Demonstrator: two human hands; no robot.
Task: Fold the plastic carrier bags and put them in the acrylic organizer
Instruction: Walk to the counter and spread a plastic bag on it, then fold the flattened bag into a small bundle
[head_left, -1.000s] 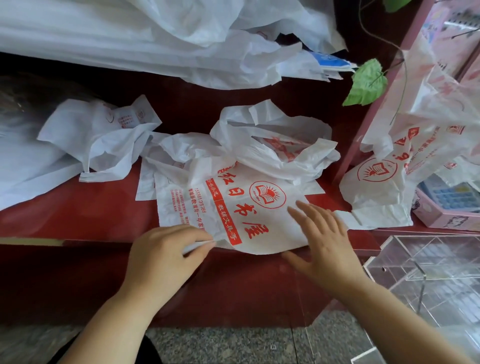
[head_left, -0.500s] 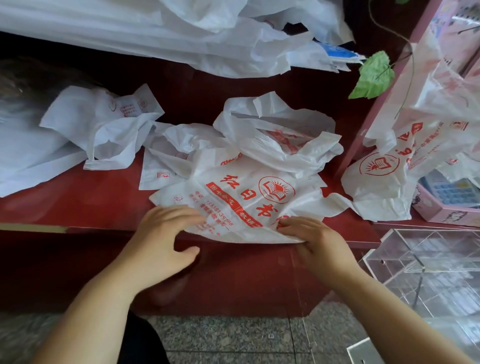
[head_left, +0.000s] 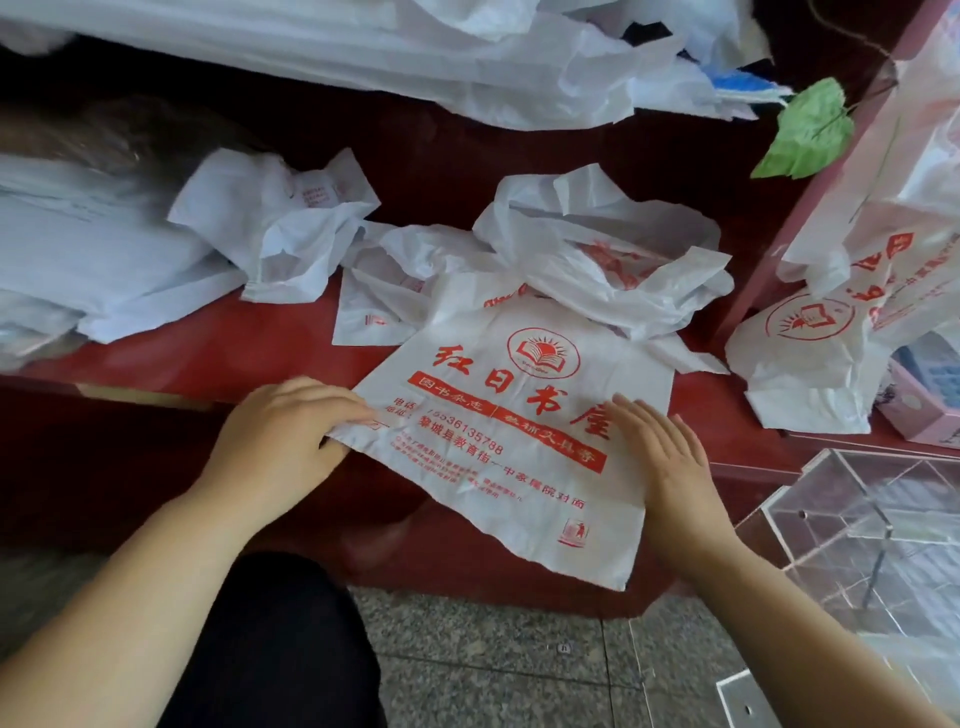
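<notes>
On the dark red surface (head_left: 156, 358), a white plastic carrier bag with red print (head_left: 519, 431) lies spread flat right in front of the person. Its near end hangs over the front edge. The left hand (head_left: 280, 436) pinches the bag's left edge, with fingers curled over the top and the thumb apparently beneath. The right hand (head_left: 660, 457) lies on the right side of the bag with its fingers straight, pressing the plastic down and gripping nothing.

The task looks to be at an early stage. This bag is smoothed out but shows no fold yet. Several crumpled white plastic bags (head_left: 597, 249) sit just behind it, another loose white bag (head_left: 280, 223) lies off to the left, and more printed bags (head_left: 831, 332) slump at the right. The clear acrylic organizer (head_left: 857, 519) stands low at the right, apart from the bag, and I can make out no folded bag in the compartments that show. Folding and stowing therefore seem to remain for nearly all of them.

The bag's long axis runs away from the person, skewed so the far end leans left and the near corner right. The handle end points toward the crumpled heap, and the closed bottom points toward the person.
</notes>
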